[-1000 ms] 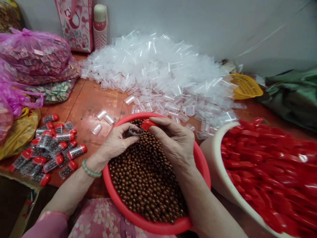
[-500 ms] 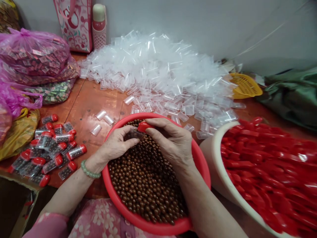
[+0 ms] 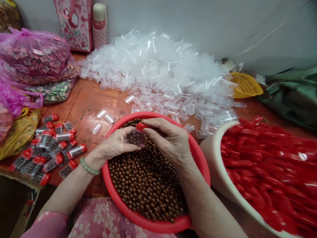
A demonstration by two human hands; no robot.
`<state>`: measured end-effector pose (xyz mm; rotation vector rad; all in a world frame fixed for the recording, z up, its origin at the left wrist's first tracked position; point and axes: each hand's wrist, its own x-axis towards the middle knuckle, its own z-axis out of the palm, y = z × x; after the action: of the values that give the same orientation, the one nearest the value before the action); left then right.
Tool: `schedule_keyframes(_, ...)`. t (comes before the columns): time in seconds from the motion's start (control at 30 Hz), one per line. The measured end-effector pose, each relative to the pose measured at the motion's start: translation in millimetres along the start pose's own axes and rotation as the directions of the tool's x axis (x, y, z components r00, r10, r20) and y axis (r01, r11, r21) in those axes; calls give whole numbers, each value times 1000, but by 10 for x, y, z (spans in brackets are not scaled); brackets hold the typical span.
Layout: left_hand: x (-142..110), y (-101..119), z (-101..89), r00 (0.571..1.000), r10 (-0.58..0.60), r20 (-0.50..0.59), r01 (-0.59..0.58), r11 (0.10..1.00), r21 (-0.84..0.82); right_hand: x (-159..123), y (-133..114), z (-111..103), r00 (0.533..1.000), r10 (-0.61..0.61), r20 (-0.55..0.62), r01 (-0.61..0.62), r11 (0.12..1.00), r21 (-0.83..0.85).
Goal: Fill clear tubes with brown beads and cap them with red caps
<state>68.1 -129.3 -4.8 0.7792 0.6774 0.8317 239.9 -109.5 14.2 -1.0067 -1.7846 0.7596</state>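
Note:
My left hand [image 3: 115, 143] is closed on a clear plastic tube [image 3: 135, 137] with dark brown balls inside. Thumb and fingers of my right hand [image 3: 170, 138] pinch a red cap [image 3: 143, 126] at the tube's upper right end; whether the cap is seated on the tube I cannot tell. Both hands are over a red basin [image 3: 107, 185] that holds a mass of shiny brown balls [image 3: 146, 185]. Left of the basin, filled tubes with red caps [image 3: 52, 145] lie in a heap.
Clear tubes [image 3: 158, 72] are piled against the wall, with several loose ones [image 3: 101, 114] nearer. A white tub [image 3: 218, 148] of red caps [image 3: 269, 172] stands right. Bulging pink bags [image 3: 34, 56] sit left; a thermos [image 3: 99, 28], a patterned bag [image 3: 74, 24] and a yellow basket [image 3: 246, 86] stand farther back.
The tube in my left hand has turned, so its flat side and the balls inside show more. My right hand has shifted slightly left and down with the red cap.

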Motion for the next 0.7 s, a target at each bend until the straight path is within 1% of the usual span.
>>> schedule_keyframes(0.13, -10, 0, -23, 1000, -26, 15, 26, 999, -29, 5, 14, -3, 999, 34, 0, -34, 999, 3)
schedule_keyframes(0.3, -3, -14, -33, 1000, -10, -2, 10, 999, -43, 7, 12, -46, 999, 37, -12, -37, 999, -12)
schedule_keyframes(0.53, -5, -1, -25, 999, -36, -18, 35, 999, -15, 18, -19, -170, 1000, 4, 27, -3, 999, -45)
schedule_keyframes(0.6, -4, -1, -26, 999, -20, -30, 20, 1000, -2, 19, -17, -205, 999, 22, 24, -21, 998, -52)
schedule_keyframes(0.7, 4, -4, -30, 999, 1, -45, -1, 1000, 8, 15, -8, -226, 996, 84, -5, -84, 996, -44)
